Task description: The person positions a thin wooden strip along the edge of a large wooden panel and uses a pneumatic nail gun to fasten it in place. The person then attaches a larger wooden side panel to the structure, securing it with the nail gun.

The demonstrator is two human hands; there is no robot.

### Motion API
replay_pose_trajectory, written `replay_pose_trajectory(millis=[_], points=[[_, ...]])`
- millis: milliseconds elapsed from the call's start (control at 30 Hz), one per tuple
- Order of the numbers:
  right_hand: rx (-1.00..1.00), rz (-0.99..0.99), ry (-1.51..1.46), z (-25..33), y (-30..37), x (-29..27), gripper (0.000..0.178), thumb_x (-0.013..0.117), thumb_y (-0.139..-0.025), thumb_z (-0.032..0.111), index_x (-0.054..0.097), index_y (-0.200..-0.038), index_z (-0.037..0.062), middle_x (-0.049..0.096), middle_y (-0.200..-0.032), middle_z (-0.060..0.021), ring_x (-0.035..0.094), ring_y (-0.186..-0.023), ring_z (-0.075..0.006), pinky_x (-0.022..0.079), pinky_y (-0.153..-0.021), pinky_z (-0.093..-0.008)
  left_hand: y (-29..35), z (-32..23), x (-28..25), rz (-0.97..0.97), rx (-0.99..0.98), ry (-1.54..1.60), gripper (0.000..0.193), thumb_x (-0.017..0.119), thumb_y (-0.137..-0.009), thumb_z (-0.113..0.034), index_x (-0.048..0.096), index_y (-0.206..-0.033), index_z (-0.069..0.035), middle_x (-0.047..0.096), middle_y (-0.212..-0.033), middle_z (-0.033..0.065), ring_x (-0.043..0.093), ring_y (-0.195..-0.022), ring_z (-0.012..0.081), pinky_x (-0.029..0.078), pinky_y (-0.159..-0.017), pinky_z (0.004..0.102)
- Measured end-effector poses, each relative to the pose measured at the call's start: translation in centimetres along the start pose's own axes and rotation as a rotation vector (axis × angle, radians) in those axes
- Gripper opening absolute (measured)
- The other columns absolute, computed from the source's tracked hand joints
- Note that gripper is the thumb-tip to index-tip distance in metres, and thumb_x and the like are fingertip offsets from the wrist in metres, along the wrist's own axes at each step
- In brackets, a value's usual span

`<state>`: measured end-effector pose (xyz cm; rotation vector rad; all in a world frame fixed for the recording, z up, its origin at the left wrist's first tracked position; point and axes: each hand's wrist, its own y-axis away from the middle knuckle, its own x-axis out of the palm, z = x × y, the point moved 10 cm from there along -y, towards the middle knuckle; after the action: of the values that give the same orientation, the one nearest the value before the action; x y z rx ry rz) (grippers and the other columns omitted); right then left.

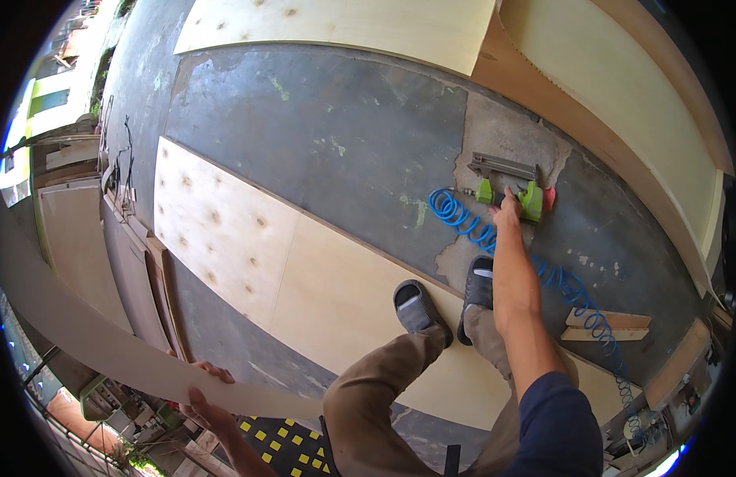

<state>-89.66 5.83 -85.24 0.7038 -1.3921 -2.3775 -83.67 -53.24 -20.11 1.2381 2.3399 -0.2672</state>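
Nailer (pixel 532 201) in right hand (pixel 508 208), board (pixel 129 351) in left hand (pixel 211 412)

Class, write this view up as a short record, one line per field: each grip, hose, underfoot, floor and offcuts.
Left grip: thumb and fingers on a long pale strip
Right grip: around the handle of a green nail gun
Hose: blue, coiled
Underfoot: pale board, dark-knotted at its left end
Floor: dark grey, patchy
Offcuts: two short pieces, near the hose

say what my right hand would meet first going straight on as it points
Beyond the green nail gun in your right hand, probably the far brown board; depth is unclear, so the floor might come first.
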Motion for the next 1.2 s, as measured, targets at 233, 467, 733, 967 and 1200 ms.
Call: replay_pose_trajectory(millis=[233, 467, 733, 967, 1200], points=[[-0.111, -0.187, -0.185, 3.5, 6.4, -7.0, 0.027, 0.071, -0.073, 0.004, 0.063, -0.098, -0.0042, 0.067, -0.095, -0.0144, 0.067, -0.076, -0.0289, 0.056, -0.062, -0.0443, 2.0, -2.6, -2.4, 0.045, -0.005, -0.080, 0.048, 0.055, -0.103, -0.043, 0.052, -0.116, 0.003, 0.060, -0.090, 0.0145, 0.062, -0.066, 0.0237, 0.052, -0.056, 0.0347], [-0.354, 0.172, -0.011, 14.7, 22.4, -31.5, 0.013, 0.072, -0.080, 0.003, 0.061, -0.088, 0.0013, 0.055, -0.068, -0.0063, 0.049, -0.047, -0.0199, 0.041, -0.044, -0.0359, 2.6, -18.3, -5.5, 0.212, 0.137, -0.146, 0.050, 0.059, -0.101, -0.045, 0.061, -0.095, 0.004, 0.062, -0.074, 0.0112, 0.061, -0.063, 0.0210, 0.049, -0.058, 0.0341], [0.112, 0.290, 0.466, 18.3, 51.6, -62.7, 0.023, 0.074, -0.085, 0.014, 0.074, -0.096, -0.0062, 0.077, -0.086, -0.0173, 0.073, -0.067, -0.0260, 0.059, -0.069, -0.0386, 0.6, -33.2, -8.9, 0.478, 0.289, -0.150, 0.028, 0.065, -0.102, -0.026, 0.070, -0.097, 0.000, 0.067, -0.076, 0.0064, 0.063, -0.069, 0.0164, 0.052, -0.064, 0.0341], [0.024, 0.072, 1.087, 8.6, 65.2, -74.7, 0.038, 0.083, -0.074, 0.035, 0.081, -0.091, 0.0017, 0.079, -0.092, -0.0114, 0.076, -0.079, -0.0259, 0.059, -0.076, -0.0388, 1.5, -46.2, -3.6, 0.692, 0.589, -0.243, 0.052, 0.060, -0.098, -0.006, 0.051, -0.149, 0.002, 0.058, -0.073, 0.0101, 0.053, -0.062, 0.0174, 0.047, -0.059, 0.0351], [0.066, 0.120, 0.971, -0.9, 68.8, -69.1, 0.030, 0.083, -0.069, 0.020, 0.078, -0.086, -0.0049, 0.078, -0.080, -0.0136, 0.075, -0.065, -0.0242, 0.059, -0.066, -0.0389, 0.9, -49.5, -2.9, 0.775, 0.676, -0.259, 0.052, 0.062, -0.100, -0.009, 0.050, -0.150, 0.000, 0.068, -0.093, 0.0165, 0.054, -0.065, 0.0186, 0.049, -0.061, 0.0364]])
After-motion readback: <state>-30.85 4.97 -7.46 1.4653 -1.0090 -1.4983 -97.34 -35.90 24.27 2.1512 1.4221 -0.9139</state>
